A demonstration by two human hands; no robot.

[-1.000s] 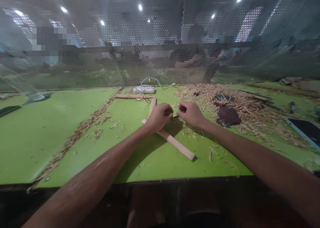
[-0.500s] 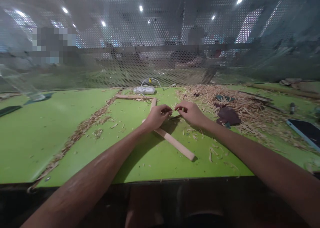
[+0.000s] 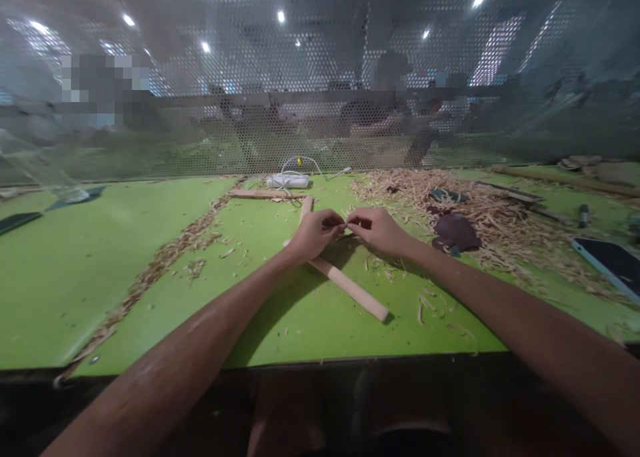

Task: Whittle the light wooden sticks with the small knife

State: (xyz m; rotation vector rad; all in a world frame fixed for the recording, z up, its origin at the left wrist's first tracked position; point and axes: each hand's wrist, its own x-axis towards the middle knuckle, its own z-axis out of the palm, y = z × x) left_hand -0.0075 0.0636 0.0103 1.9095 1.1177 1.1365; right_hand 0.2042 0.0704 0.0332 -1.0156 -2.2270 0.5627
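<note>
Just above the green tabletop, my left hand and my right hand meet fingertip to fingertip. Both are closed in a pinch; whatever lies between the fingers is too small to make out. Under my left wrist runs a pale wooden stick, its rounded end pointing toward the front edge. A second wooden piece reaches away behind my left hand, partly covered by it. Below my fingers a thin dark object shows on the table, mostly hidden.
Wood shavings heap at the right, with dark red sandpaper on them. A phone lies far right. At the back are a white power strip and another wooden strip. Perforated mesh stands behind, people beyond it.
My right hand has moved slightly left, closing the small gap, so its fingertips now touch those of my left hand. The wooden pieces stay where they were.
</note>
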